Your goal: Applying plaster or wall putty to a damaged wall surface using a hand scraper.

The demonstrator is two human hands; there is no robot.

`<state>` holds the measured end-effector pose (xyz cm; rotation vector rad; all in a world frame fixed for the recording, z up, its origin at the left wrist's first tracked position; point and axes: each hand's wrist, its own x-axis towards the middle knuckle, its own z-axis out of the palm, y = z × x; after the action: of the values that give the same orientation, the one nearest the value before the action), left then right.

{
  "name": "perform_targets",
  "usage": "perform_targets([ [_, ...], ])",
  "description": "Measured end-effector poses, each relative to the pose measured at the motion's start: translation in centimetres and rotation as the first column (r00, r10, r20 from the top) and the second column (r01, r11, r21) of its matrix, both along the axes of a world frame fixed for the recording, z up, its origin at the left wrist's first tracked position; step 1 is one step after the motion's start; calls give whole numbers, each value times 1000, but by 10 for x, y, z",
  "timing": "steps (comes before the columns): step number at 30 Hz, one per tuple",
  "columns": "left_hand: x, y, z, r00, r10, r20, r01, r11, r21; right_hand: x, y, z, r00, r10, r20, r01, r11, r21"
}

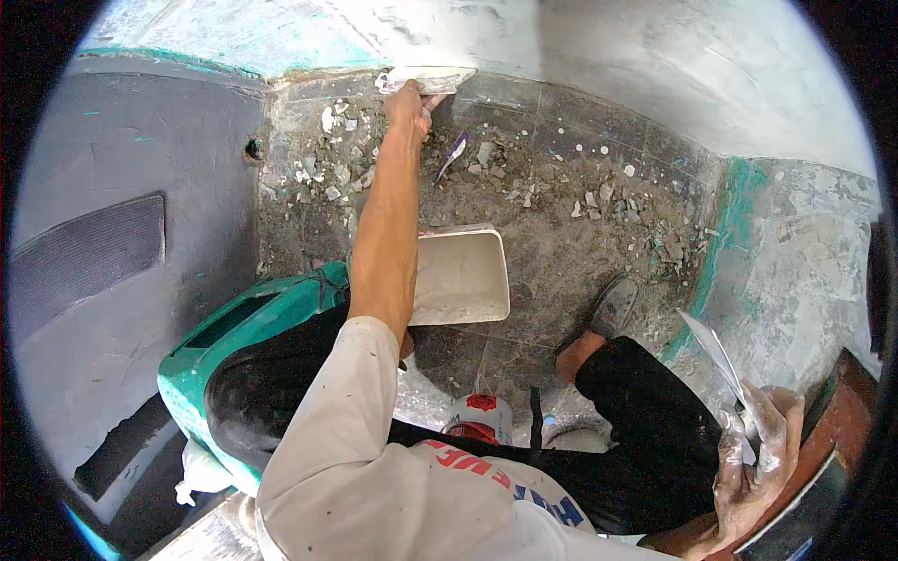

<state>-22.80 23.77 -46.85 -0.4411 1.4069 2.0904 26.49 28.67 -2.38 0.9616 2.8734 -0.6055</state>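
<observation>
My left arm reaches far forward to the foot of the wall. My left hand (pixel 408 108) is closed on a wide flat spreader (pixel 432 79), coated in white and lying against the wall's base. At the lower right, my right hand (pixel 760 458), smeared with white paste, is closed around a thin, flat putty knife (pixel 713 348). Its blade points up and to the left; its handle is mostly hidden by the fingers. Below my left forearm stands a cream rectangular tub (pixel 461 278), its inside pale, partly covered by the arm.
Broken plaster chips (pixel 599 194) litter the dark tiled floor. Among them lies a slim purple-and-white object (pixel 452 156). A teal plastic piece (pixel 187 379) stands at my left, a white-and-red bucket (pixel 482 416) close to me. My sandalled foot (pixel 615 307) is near the right wall (pixel 795 252).
</observation>
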Motion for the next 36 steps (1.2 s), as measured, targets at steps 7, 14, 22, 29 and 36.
perform_targets([
  [7,-19,16,14,997,-56,-61,62,994,86,4,3,-1,1000,4,22,-3,1000,-29],
  [14,3,18,70,995,-58,-84,73,981,181,11,1,5,998,54,-29,-53,998,36],
  [22,22,23,172,976,-20,-215,69,972,223,12,-5,25,996,-49,-74,46,998,-45],
  [29,16,3,268,903,-83,-422,201,949,244,20,-12,21,967,-63,-246,54,998,-43],
  [36,42,-47,352,878,62,-474,118,933,340,30,-12,24,963,-63,-261,57,998,-30],
])
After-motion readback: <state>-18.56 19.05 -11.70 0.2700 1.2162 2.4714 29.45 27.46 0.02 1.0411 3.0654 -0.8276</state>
